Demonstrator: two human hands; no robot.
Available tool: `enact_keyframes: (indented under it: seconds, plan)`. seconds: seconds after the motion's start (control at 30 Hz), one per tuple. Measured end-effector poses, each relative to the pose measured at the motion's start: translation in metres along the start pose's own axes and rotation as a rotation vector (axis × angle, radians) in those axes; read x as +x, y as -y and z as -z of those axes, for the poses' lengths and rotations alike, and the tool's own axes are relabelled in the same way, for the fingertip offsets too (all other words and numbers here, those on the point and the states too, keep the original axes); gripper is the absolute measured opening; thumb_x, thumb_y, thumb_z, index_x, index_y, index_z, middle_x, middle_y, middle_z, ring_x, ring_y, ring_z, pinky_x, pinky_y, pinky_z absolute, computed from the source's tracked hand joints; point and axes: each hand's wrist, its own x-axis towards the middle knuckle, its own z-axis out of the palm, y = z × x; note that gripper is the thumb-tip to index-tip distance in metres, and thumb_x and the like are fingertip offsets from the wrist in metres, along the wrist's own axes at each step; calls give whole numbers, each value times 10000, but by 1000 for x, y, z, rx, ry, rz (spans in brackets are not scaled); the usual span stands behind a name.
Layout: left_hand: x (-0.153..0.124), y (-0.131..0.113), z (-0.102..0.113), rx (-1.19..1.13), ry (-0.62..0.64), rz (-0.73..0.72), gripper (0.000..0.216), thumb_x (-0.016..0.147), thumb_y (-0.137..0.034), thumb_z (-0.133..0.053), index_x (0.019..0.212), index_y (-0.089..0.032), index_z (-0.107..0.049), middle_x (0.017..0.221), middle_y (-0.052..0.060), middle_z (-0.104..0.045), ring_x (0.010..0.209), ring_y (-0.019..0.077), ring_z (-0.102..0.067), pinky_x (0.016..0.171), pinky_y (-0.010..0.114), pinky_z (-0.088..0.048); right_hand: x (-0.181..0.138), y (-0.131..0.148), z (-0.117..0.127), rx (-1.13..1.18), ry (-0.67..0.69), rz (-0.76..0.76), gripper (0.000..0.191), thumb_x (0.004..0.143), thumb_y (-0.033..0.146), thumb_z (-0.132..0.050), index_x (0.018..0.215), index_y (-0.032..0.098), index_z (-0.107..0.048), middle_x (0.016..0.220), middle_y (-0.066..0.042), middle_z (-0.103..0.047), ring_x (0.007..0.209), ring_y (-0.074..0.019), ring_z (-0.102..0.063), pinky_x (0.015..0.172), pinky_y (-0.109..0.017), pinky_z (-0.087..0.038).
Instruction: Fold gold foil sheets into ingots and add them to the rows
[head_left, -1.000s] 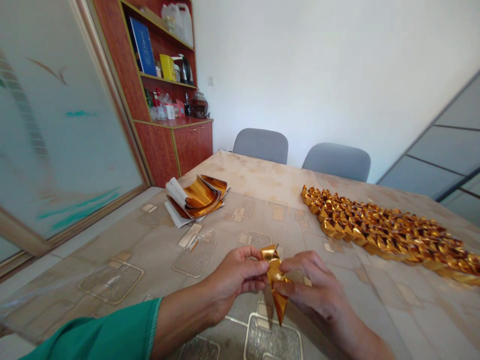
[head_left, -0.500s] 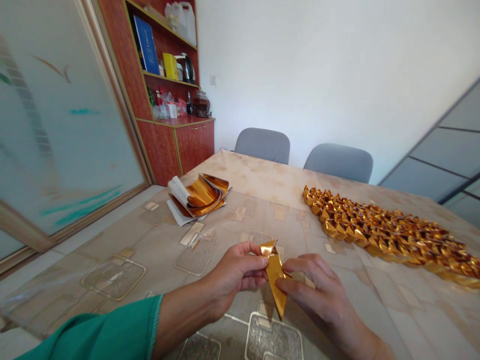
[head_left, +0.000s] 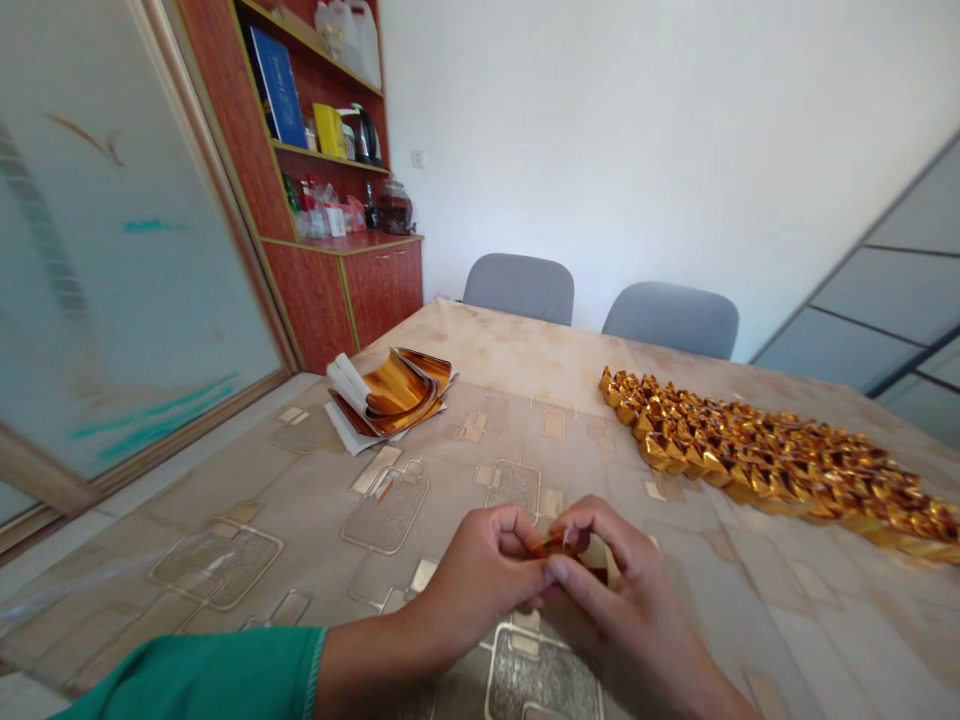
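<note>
Between my two hands is a small piece of folded gold foil paper [head_left: 559, 546], held just above the table and mostly covered by my fingers. My left hand [head_left: 491, 560] pinches its left side between thumb and fingers. From the other side, my right hand [head_left: 619, 565] grips it with thumb and index finger, and the two thumb tips meet in front. A stack of gold foil sheets [head_left: 397, 388] with white backing lies curled at the left. On the right, rows of folded gold foil pieces [head_left: 750, 450] sit packed closely together.
The table [head_left: 517, 345] has a patterned cover. Two grey chairs [head_left: 519, 288] stand at its far side by the white wall. A red-brown cabinet [head_left: 382, 290] with bottles and a kettle is at the back left, beside a frosted sliding door [head_left: 127, 250].
The pointed strip of gold paper that hung down between my hands is now folded up small. My right hand has moved left and up, so both thumbs meet at the paper.
</note>
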Motion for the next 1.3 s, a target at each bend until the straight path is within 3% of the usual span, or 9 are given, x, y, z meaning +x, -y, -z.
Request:
enact_keyframes:
  seconds: [0.17,0.3,0.43,0.53,0.67,0.8,0.93,1.1,1.3]
  plan:
    - [0,13,-4,59,27,-9,389,594,-357,-841,642,-164,-506,540,-22,-619,492,90,-553,492,196,-420,-5,-3,-6,84,28,-32,309,926,413,-601,708,194,-611,732,-11,-567,702,-159,-516,630,-273,-389]
    - [-2,5,-2,-42,69,58,366,615,-313,-843,684,-157,-518,610,33,-699,549,118,-642,537,197,-474,-3,-1,-1,296,77,-169,280,916,451,-608,798,198,-633,737,-6,-592,667,-152,-539,608,-264,-424]
    - [1,-9,6,-327,-39,91,288,658,-189,-816,808,-142,-574,796,34,-741,657,117,-703,644,194,-539,5,-3,8,352,-77,-236,275,943,499,-521,986,250,-628,823,-13,-622,756,-181,-598,664,-284,-475]
    - [4,-14,10,-491,-60,131,247,696,-108,-759,883,-127,-600,857,49,-742,679,102,-708,687,184,-555,9,-9,13,340,-126,-183,226,887,467,-611,996,269,-605,787,4,-613,733,-176,-598,664,-279,-482]
    - [3,-12,11,-489,14,178,307,707,-90,-737,961,-135,-569,878,64,-740,657,107,-703,654,187,-554,7,-10,15,278,16,-55,317,904,331,-620,1214,304,-560,856,0,-649,774,-170,-609,703,-294,-492]
    - [-2,-11,11,-356,64,200,368,702,-116,-745,992,-145,-520,838,54,-728,650,107,-690,620,184,-532,6,-5,22,110,146,122,132,915,228,-633,1014,306,-672,880,-5,-673,809,-163,-612,739,-299,-487]
    - [-2,-10,13,-240,90,226,351,725,-178,-732,980,-149,-492,817,54,-721,605,93,-667,572,176,-493,7,-4,30,41,258,291,311,931,231,-636,1202,384,-646,981,-23,-679,891,-183,-625,773,-335,-504]
    - [-1,-10,13,-182,73,237,432,681,-164,-734,1025,-158,-472,771,24,-708,582,99,-661,563,189,-480,3,-10,31,-3,287,287,177,915,300,-668,1047,391,-743,896,-21,-594,797,-164,-588,644,-295,-497]
    - [-3,-12,12,-126,16,194,416,654,-207,-778,952,-154,-492,719,28,-704,580,112,-665,544,188,-473,2,-12,39,-51,360,193,147,924,358,-647,988,356,-779,893,-35,-590,828,-182,-592,686,-331,-498]
